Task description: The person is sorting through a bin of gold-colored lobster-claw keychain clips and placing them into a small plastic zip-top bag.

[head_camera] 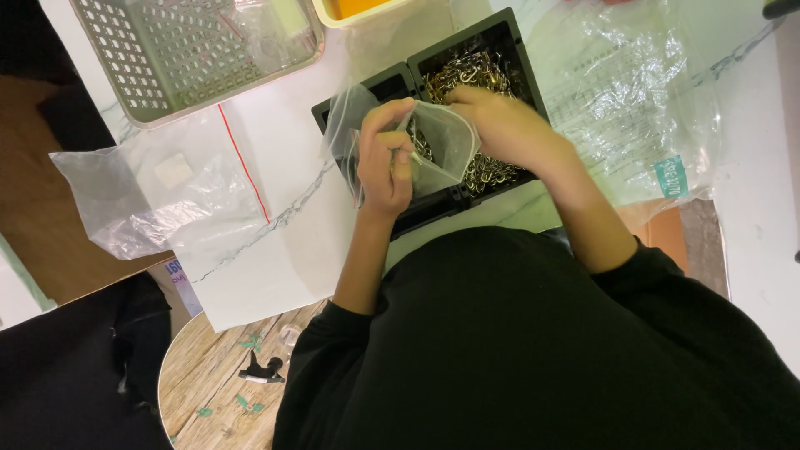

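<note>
- Left hand [385, 158] raised over the near edge of the black tray [508, 37], fingers curled and pressed together, pinching the mouth of a small clear bag [446, 142] along its left side.
- Small clear bag held open and upright between both hands, its body hanging to the right of the left fingers [392, 117] and just under the right fingertips.
- A little pile of metal pieces seen through the bag's film, low in the bag, beside the left thumb.
- Right hand [504, 125] laid across the tray from the right, fingers bunched at the bag's upper rim; whether pinching the rim or a metal piece could not be told, fingertips hidden behind the film.
- Black tray divided into compartments, the right one heaped with small brassy metal hooks [479, 67], directly beneath the right hand and touching the bag's underside.
- Left compartment of the tray mostly covered by the bag and left hand.
- Grey perforated basket [133, 83] set at the upper left of the white table [283, 258], well apart from the hands.
- Larger clear bag with a red strip [167, 200] lying flat to the left of the tray.
- Wide crinkled plastic sheet [633, 92] spread to the right of the tray, near the right forearm.
- Yellow-rimmed container [358, 12] standing just behind the tray.
</note>
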